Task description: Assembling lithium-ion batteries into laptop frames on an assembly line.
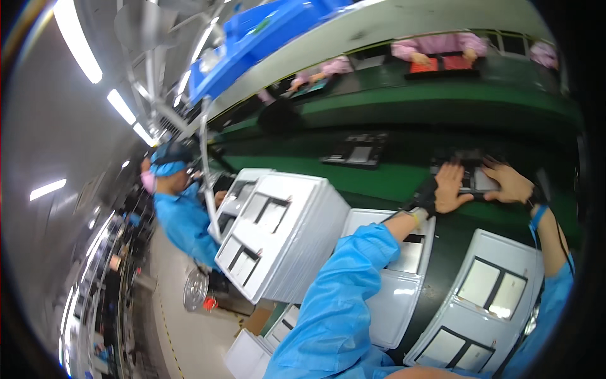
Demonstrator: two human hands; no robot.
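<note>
On the green belt point(404, 196) at the right lies a dark, flat device frame point(468, 182) with a silver rectangular part point(483, 179) in it. My left hand point(449, 188) rests over its left side, fingers stretched out and thumb pointing inward. From the right, my right hand point(509, 183) lies on the opposite side with its fingers extended over the frame. The hands are apart, and the silver part shows between them. Both wrists wear dark bands. Blur and my fingers hide the frame's far edge.
A similar dark frame point(358, 150) sits farther left on the belt. Stacked white trays point(297, 234) hold silver rectangular pieces; another white tray point(489, 303) lies near my right arm. A co-worker in blue point(183, 211) stands left. Pink sleeves point(435, 44) show across the line, below a blue bin point(252, 47).
</note>
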